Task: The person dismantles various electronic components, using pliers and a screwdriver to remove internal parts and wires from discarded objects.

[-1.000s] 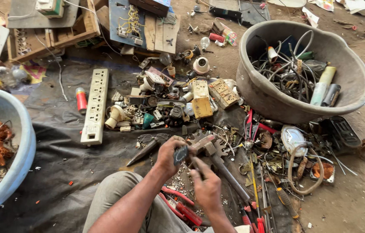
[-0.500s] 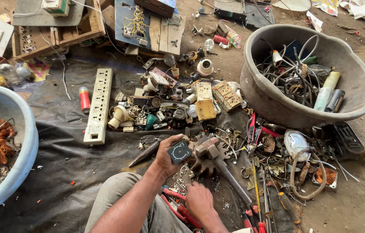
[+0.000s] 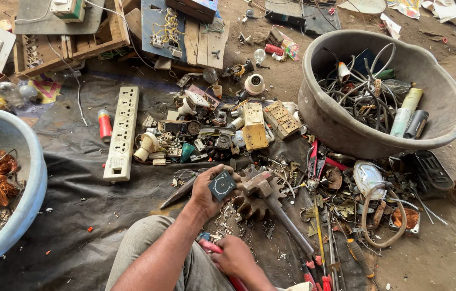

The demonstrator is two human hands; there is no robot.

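Since the earlier frame, the right hand (image 3: 234, 257) has dropped away from the work at the hammer and now lies low near the bottom edge of the dark tarp (image 3: 77, 199), over the person's knee. Its fingers are curled closed around a red-handled tool (image 3: 222, 261); the tool's working end is hidden, so its kind cannot be told.

Left hand (image 3: 206, 189): raised slightly, fingers wrapped around a small square dark part with a round dial face (image 3: 221, 185), held between thumb and fingertips with the dial facing up. This part sits just beside the head of a hammer (image 3: 260, 186), which lies on a toothed gear (image 3: 249, 202) near the middle of the tarp, its handle running toward the bottom right.

Surrounding items on the tarp:
- A white power strip (image 3: 122, 133) lies lengthwise, left of centre.
- A red cylinder (image 3: 104, 125) lies just beside the strip, on its left.
- A heap of switches, sockets and plugs (image 3: 212, 134) lies beyond the left hand.
- A grey tub of wires (image 3: 325, 108) stands at the right edge.
- A pale blue tub holding copper windings (image 3: 18, 215) stands at the left edge.
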